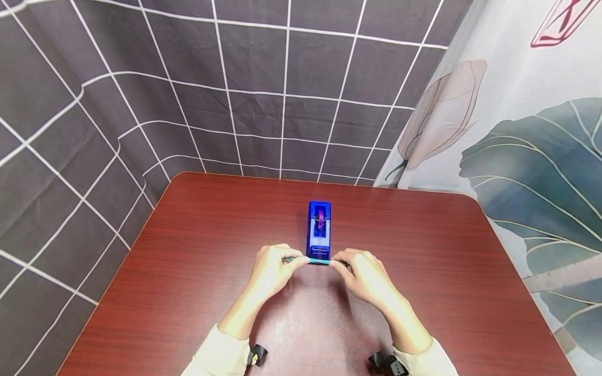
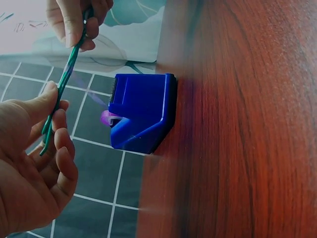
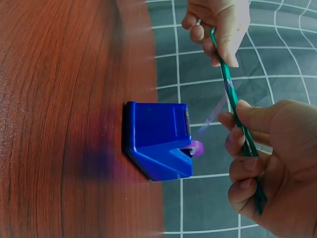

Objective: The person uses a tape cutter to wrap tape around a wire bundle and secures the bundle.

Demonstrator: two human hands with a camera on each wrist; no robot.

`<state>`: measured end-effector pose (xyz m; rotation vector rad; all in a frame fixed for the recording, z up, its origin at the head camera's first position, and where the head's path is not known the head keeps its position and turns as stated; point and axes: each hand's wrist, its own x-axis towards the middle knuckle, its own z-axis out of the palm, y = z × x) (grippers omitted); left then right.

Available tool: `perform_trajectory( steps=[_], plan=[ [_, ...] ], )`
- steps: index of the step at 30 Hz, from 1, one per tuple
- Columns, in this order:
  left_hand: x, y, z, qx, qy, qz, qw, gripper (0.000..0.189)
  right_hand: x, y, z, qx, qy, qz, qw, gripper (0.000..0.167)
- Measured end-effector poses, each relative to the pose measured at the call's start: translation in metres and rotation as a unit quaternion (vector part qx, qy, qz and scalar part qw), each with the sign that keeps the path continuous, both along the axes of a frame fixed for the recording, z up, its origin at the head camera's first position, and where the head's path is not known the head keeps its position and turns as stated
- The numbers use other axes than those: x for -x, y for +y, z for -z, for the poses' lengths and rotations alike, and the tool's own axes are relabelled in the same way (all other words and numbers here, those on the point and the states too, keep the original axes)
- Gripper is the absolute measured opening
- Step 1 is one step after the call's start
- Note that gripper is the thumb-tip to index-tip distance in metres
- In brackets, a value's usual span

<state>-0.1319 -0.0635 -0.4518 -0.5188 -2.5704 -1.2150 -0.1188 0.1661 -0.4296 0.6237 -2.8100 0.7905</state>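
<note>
A blue tape dispenser [image 1: 319, 228] with a purple tape roll stands on the red-brown table [image 1: 197, 271]; it also shows as the dispenser [image 2: 143, 111] and the dispenser [image 3: 158, 140]. A thin green stick [image 1: 308, 259] is held level just in front of the dispenser's cutter end. My left hand [image 1: 271, 270] pinches its left end and my right hand [image 1: 364, 275] pinches its right end. In the wrist views the green stick [image 2: 64, 84], [image 3: 233, 94] spans both hands, and a faint purple tape strip [image 3: 213, 116] runs from the dispenser to it.
A dark grid-pattern cloth [image 1: 188, 94] hangs behind and to the left of the table. A leaf-print curtain [image 1: 531, 156] hangs on the right. Bare tabletop lies on both sides of the dispenser.
</note>
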Motion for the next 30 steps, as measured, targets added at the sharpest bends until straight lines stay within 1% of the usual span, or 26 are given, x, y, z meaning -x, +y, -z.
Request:
perform_trajectory(
  steps=[7, 15, 24, 27, 30],
  plan=[
    [0.0003, 0.0004, -0.0001, 0.006, 0.005, -0.003, 1.0, 0.009, 0.0001, 0.0004, 0.0, 0.002, 0.001, 0.002, 1.0, 0.006],
    [0.0007, 0.0006, -0.0003, -0.001, 0.016, -0.003, 0.9999, 0.009, 0.0004, 0.0007, 0.0018, 0.008, 0.005, 0.007, 0.9999, 0.007],
    [0.0012, 0.0007, 0.0012, 0.0, 0.021, -0.01, 0.9997, 0.009, 0.0009, -0.0003, 0.0039, 0.015, 0.016, 0.011, 0.9997, 0.005],
    [0.0012, 0.001, 0.001, -0.005, 0.018, -0.014, 0.9997, 0.009, 0.0007, -0.0006, 0.0035, 0.017, 0.02, 0.014, 0.9996, 0.004],
    [0.0005, 0.0013, -0.0002, -0.012, 0.005, -0.02, 0.9997, 0.01, 0.0008, -0.0008, 0.0036, 0.018, 0.028, 0.014, 0.9994, 0.004]
  ],
)
